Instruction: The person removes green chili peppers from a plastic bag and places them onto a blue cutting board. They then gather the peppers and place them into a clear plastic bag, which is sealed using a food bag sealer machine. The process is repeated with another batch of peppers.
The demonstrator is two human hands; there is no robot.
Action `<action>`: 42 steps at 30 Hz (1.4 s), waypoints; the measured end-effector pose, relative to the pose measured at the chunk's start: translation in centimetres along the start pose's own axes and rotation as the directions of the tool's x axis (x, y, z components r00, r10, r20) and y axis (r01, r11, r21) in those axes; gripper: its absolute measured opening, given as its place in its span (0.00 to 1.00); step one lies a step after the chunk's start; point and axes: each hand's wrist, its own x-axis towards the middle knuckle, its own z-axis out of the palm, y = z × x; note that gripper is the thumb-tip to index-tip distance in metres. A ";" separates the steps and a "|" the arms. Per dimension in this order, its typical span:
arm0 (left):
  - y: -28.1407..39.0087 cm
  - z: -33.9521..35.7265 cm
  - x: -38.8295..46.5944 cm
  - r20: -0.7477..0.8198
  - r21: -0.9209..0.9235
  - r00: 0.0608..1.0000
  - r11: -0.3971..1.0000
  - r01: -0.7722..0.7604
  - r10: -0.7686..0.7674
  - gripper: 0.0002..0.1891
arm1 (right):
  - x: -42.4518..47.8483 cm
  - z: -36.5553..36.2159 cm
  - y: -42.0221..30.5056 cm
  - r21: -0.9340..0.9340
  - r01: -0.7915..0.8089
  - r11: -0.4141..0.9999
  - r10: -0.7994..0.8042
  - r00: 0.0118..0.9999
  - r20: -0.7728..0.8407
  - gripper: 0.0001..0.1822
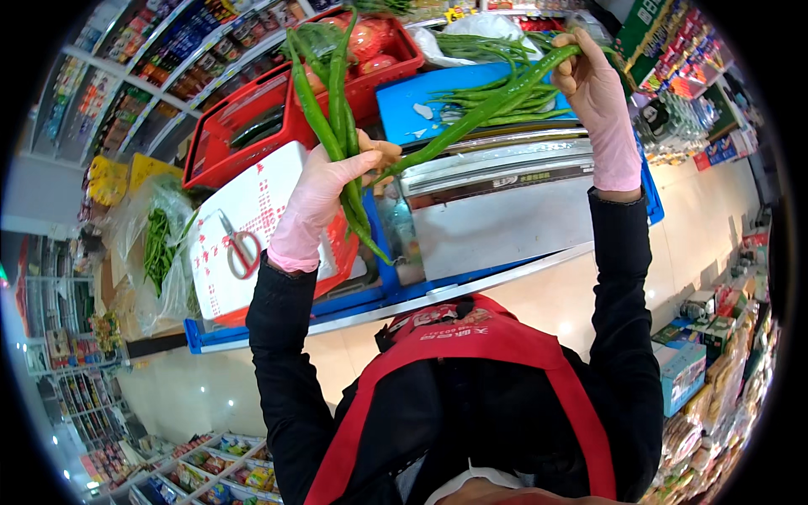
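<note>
My left hand point(331, 177), in a thin pink glove, grips a small bunch of long green chili peppers point(341, 120), which point up and down out of the fist. My gloved right hand point(584, 82) is raised at the upper right. It pinches the upper end of one long green pepper point(480, 117), whose lower end reaches the fingers of my left hand. Behind that pepper, more green peppers point(511, 104) lie on a blue tray point(404, 113). Red-handled scissors point(243, 246) rest on a white foam box lid point(218, 278) beside my left forearm.
A film-wrapping machine point(505, 227) stands before me. Red baskets point(208, 148) hold dark green vegetables and red round produce point(366, 41). Clear bags hold green peppers point(161, 246) at left. A white plastic bag point(486, 28) lies at the back. Stocked shelves point(183, 57) surround the counter.
</note>
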 end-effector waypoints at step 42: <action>-10.9 4.3 20.2 -0.098 0.920 0.976 0.392 0.015 0.194 0.15 | -2.0 -11.5 11.7 -0.933 -0.249 0.259 -0.381 0.861 -0.335 0.17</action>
